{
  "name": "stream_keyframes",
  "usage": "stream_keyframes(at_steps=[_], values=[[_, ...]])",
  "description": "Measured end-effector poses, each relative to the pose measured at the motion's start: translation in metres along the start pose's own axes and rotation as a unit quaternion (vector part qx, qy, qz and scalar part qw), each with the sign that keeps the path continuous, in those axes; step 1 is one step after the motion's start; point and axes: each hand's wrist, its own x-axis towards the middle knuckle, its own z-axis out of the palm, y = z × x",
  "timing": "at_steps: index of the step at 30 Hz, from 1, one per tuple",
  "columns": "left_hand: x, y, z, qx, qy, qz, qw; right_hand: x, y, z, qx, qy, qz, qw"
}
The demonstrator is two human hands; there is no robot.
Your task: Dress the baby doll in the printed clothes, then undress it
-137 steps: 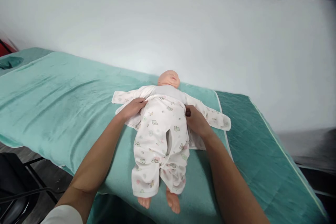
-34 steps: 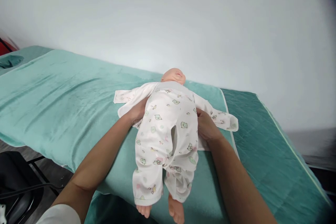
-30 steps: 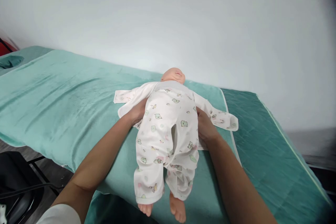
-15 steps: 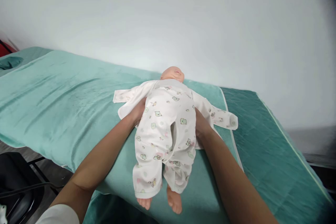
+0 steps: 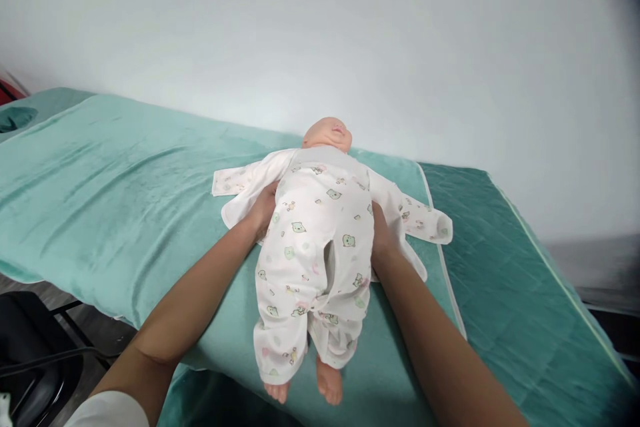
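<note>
A baby doll (image 5: 327, 135) lies on its back on a teal towel (image 5: 125, 180), head toward the wall, bare feet at the near edge. White printed trousers (image 5: 310, 260) cover its legs and belly up to the chest. An open white printed jacket (image 5: 240, 183) spreads out under it, sleeves to both sides. My left hand (image 5: 263, 210) is tucked against the doll's left side, fingers hidden under the trousers' edge. My right hand (image 5: 380, 233) presses the doll's other side, its fingers also hidden behind the cloth.
The towel covers a long padded table that runs along a white wall (image 5: 450, 67). A darker green quilted cover (image 5: 505, 280) shows at the right end. A black chair (image 5: 30, 360) stands on the floor at lower left.
The trousers' waist has come up from the doll's belly to its chest. Both hands have slid in deeper along the doll's sides. The doll has shifted slightly toward the wall.
</note>
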Motion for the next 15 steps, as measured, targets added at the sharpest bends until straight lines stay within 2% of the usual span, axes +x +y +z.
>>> stream_keyframes(at_steps=[4,9,13,15], values=[[0.0,-0.001,0.002,-0.009,0.018,-0.015,1.0,0.001,-0.003,0.001,0.021,0.013,0.04,0.999],[-0.005,0.004,0.002,-0.028,0.044,-0.032,0.998,0.009,-0.007,0.002,0.048,-0.046,0.026,0.997],[-0.008,0.013,0.0,0.026,0.033,0.008,0.999,0.013,-0.002,-0.001,0.077,-0.076,0.045,0.993],[-0.007,0.012,0.0,0.02,0.019,-0.002,1.0,0.013,0.002,-0.002,0.098,-0.084,0.055,0.99]])
